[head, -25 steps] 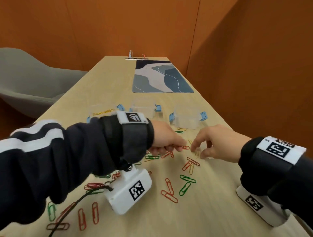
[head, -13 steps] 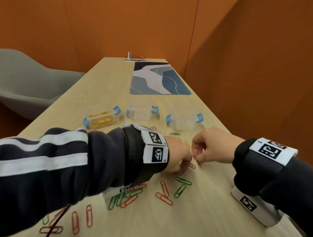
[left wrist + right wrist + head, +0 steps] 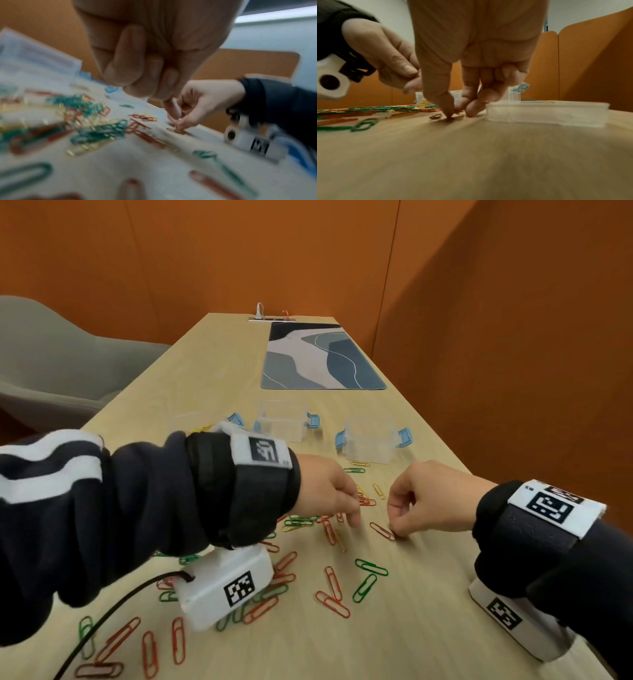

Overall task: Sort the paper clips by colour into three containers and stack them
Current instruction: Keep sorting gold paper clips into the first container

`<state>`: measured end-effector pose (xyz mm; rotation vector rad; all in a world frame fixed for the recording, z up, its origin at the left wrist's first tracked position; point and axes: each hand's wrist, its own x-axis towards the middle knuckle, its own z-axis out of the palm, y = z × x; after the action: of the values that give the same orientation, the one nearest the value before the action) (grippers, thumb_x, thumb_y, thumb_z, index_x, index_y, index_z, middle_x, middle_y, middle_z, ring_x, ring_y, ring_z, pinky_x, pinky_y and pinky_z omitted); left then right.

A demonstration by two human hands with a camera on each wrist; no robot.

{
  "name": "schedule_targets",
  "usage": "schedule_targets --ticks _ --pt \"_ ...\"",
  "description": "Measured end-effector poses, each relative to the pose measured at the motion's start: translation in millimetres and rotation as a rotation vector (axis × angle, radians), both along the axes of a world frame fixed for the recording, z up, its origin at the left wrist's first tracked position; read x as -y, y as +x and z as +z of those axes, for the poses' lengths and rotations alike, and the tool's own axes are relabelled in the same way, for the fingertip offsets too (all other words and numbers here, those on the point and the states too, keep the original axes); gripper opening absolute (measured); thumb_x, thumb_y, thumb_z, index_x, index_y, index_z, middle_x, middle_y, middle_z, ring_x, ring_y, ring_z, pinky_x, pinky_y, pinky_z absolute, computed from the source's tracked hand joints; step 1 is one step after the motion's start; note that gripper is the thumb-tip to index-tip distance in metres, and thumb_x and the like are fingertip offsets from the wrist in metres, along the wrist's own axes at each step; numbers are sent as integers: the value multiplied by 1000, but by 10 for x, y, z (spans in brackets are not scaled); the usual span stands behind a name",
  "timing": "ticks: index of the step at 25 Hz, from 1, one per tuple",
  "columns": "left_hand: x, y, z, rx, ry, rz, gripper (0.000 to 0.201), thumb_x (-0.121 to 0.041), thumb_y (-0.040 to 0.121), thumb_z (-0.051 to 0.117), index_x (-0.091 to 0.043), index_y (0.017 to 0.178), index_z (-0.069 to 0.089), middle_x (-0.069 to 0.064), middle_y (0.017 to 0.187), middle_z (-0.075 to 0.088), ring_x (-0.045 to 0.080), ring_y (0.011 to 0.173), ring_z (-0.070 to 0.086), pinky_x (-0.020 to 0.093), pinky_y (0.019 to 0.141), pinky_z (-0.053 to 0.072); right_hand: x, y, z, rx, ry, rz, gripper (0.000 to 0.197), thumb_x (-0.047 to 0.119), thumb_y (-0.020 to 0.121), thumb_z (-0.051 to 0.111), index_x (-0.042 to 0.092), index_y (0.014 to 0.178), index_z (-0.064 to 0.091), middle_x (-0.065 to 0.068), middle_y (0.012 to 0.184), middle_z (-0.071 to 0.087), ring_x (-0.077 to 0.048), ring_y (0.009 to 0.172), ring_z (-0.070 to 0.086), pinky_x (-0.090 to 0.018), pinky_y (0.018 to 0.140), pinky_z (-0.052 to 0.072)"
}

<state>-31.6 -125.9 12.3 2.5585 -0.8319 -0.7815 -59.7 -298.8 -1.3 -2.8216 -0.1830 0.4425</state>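
Red, green and gold paper clips (image 3: 368,575) lie scattered over the wooden table (image 3: 394,628). Three clear containers with blue latches stand behind them: the left one (image 3: 191,421) holds gold clips and is partly hidden by my left sleeve; the middle one (image 3: 282,421) and the right one (image 3: 370,440) look empty. My left hand (image 3: 352,517) is curled, one fingertip down among the clips; no clip shows inside it. My right hand (image 3: 394,529) pinches a small gold clip (image 3: 464,117) against the table, beside a red clip (image 3: 382,530).
A clear lid (image 3: 546,113) lies flat on the table just right of my right hand. A blue-grey patterned mat (image 3: 318,357) covers the far end of the table. A grey chair (image 3: 51,354) stands to the left, and orange walls close in behind and on the right.
My left hand has shifted a little and set a fingertip down among the clips. My right hand has lowered its fingertips to the table beside the red clip.
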Motion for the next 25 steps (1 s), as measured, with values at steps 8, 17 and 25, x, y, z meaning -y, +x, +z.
schedule_targets --ticks 8,17,25 --pt "27 -18 -70 251 294 -299 15 -30 85 63 -22 97 68 -15 67 44 5 63 41 21 67 36 -17 292 9 225 -30 151 28 16 89 58 32 111 64 14 82 56 1 66 45 -7 61 32" --pt "-178 164 88 -588 -387 458 38 -20 89 33 -19 51 32 -7 38 23 6 30 17 8 33 12 -64 468 4 91 -155 300 31 15 87 62 30 115 66 8 97 63 -8 86 51 -15 78 39" --pt "-85 354 85 -573 -474 527 26 -24 95 47 -15 72 38 -3 48 38 6 34 29 11 30 21 -43 462 -44 103 -124 242 5 23 88 61 22 89 66 7 87 60 -3 70 47 -10 62 35"
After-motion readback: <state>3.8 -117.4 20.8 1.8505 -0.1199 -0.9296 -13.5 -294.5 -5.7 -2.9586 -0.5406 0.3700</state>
